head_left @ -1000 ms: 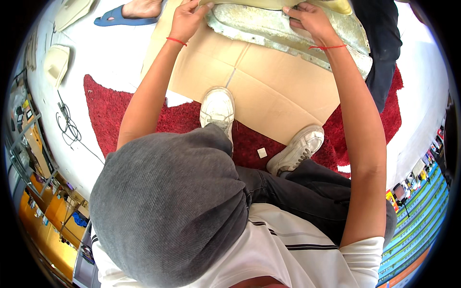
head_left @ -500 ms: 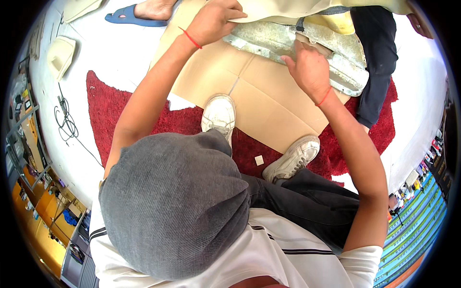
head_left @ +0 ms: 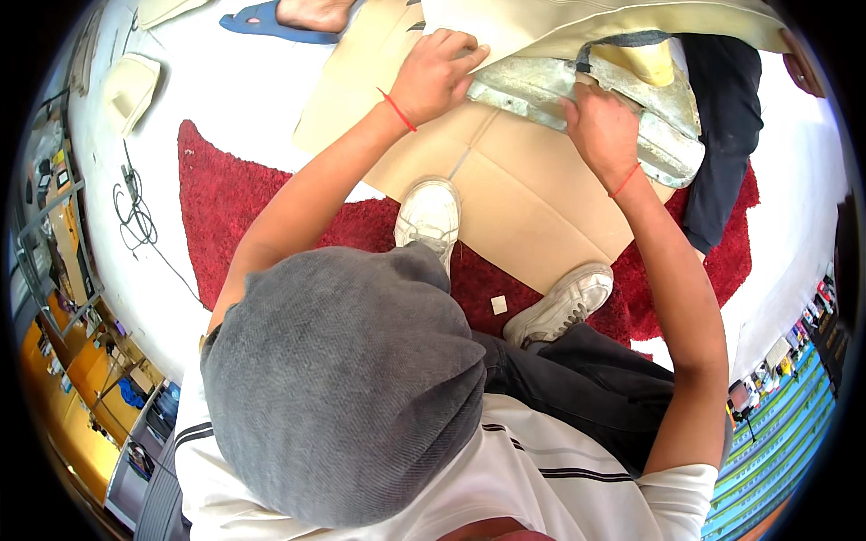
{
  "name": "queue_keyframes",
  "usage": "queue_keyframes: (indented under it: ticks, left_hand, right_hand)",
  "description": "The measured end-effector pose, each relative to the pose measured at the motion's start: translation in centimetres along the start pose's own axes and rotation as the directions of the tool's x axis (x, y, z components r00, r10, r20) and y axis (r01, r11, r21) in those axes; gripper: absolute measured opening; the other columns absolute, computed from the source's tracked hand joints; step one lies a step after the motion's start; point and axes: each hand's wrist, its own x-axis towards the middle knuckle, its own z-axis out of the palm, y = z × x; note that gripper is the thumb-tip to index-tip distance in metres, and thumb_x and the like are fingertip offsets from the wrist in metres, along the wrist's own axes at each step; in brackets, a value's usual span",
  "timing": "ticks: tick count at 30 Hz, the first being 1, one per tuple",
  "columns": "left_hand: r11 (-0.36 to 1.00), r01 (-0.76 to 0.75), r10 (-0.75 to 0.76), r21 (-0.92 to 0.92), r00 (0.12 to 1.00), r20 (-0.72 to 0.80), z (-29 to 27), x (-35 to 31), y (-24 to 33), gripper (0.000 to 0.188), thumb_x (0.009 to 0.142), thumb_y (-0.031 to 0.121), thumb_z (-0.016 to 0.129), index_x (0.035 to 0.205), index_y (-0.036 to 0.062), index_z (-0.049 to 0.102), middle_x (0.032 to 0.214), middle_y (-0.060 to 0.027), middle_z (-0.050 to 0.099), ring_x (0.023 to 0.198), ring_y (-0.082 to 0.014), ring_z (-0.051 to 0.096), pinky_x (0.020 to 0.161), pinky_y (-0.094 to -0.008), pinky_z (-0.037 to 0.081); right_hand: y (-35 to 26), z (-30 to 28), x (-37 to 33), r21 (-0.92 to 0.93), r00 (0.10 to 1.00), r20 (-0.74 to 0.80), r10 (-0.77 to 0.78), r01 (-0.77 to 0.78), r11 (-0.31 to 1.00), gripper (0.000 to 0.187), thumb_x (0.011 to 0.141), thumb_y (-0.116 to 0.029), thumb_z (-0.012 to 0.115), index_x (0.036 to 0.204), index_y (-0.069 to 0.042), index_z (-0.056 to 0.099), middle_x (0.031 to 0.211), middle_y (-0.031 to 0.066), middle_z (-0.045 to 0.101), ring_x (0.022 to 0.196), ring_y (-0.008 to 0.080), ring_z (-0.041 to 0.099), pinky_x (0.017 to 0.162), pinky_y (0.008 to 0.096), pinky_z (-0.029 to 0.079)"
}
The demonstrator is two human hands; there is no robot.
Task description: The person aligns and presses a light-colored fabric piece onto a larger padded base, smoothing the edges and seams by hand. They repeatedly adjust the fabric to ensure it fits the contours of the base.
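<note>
My left hand [head_left: 442, 77] is closed on the near edge of a cream cover [head_left: 559, 22], a smooth, leather-like sheet. Under the cover's raised edge lies a mottled grey-white shell [head_left: 519, 88] with a rimmed border, and some yellow foam [head_left: 642, 61] shows beside it. A dark fabric strip [head_left: 622, 40] hangs from the cover, its end reaching down to the shell. My right hand [head_left: 606, 126] rests over an opening in the shell, fingers curled close to the strip's end. What those fingertips hold, if anything, is hidden.
Brown cardboard [head_left: 514, 185] lies beneath the shell, over a dark red rug [head_left: 234, 203]. Another person's dark trouser leg [head_left: 722, 135] is at the right, a foot in a blue sandal [head_left: 271, 22] at far left. A black cable [head_left: 133, 221] lies on the white floor.
My left hand has come nearer and slightly right, along with the cover's edge. The fingers of my right hand have curled at the shell's opening. The whole view has shifted slightly.
</note>
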Motion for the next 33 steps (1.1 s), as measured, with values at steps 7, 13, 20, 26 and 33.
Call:
queue_keyframes:
  ticks: [7,13,20,26,33]
  left_hand:
    - [0.996,-0.001,-0.003,-0.087,0.999,-0.043,-1.4,-0.5,-0.9,0.048,0.075,-0.003,0.069,0.121,0.0110,0.073,0.118,-0.0096,0.066,0.107,-0.0335,0.062,0.091,-0.0442,0.050]
    - [0.971,0.083,-0.083,-0.225,0.996,0.009,-3.3,1.5,-1.3,0.038,0.082,-0.005,0.069,0.117,0.0070,0.073,0.112,-0.0124,0.074,0.102,-0.0314,0.070,0.089,-0.0381,0.057]
    - [0.982,-0.060,0.090,-0.179,0.983,0.163,-3.1,3.5,0.1,0.052,0.077,-0.001,0.073,0.127,0.0109,0.071,0.129,-0.0040,0.071,0.122,-0.0271,0.064,0.104,-0.0392,0.052]
    - [0.973,-0.064,0.114,-0.223,0.970,0.216,-2.0,2.2,-0.8,0.049,0.080,0.000,0.071,0.127,0.0113,0.071,0.130,-0.0042,0.071,0.122,-0.0276,0.063,0.104,-0.0403,0.052]
    - [0.984,-0.085,0.113,-0.154,0.976,0.184,-2.0,3.7,2.4,0.043,0.084,0.003,0.070,0.127,0.0117,0.071,0.120,-0.0069,0.072,0.108,-0.0293,0.065,0.095,-0.0427,0.053]
  right_hand:
    - [-6.2,-9.4,4.2,0.081,0.770,-0.437,-0.465,0.549,0.832,0.011,0.080,-0.009,0.070,0.091,-0.009,0.073,0.086,0.0121,0.070,0.075,0.0312,0.069,0.066,0.0420,0.056]
    - [-3.6,-13.0,8.2,-0.261,0.903,0.266,-0.339,0.406,0.876,0.020,0.078,-0.008,0.065,0.095,-0.004,0.075,0.088,0.0192,0.071,0.086,0.0322,0.072,0.078,0.0419,0.057]
    - [-0.9,-8.2,0.2,-0.136,0.893,0.020,-0.450,0.448,0.884,0.006,0.077,-0.008,0.064,0.073,-0.007,0.068,0.083,0.0079,0.068,0.087,0.0245,0.068,0.079,0.0382,0.056]
    - [-3.9,-9.1,-2.2,-0.091,0.904,-0.059,-0.423,0.417,0.904,0.005,0.078,-0.008,0.064,0.080,-0.008,0.068,0.086,0.0057,0.065,0.096,0.0226,0.065,0.090,0.0381,0.051]
    - [-6.2,-4.0,-7.6,0.380,0.864,0.160,-0.478,0.393,0.837,0.012,0.081,-0.015,0.068,0.089,-0.006,0.070,0.089,0.0072,0.065,0.094,0.0245,0.066,0.091,0.0392,0.053]
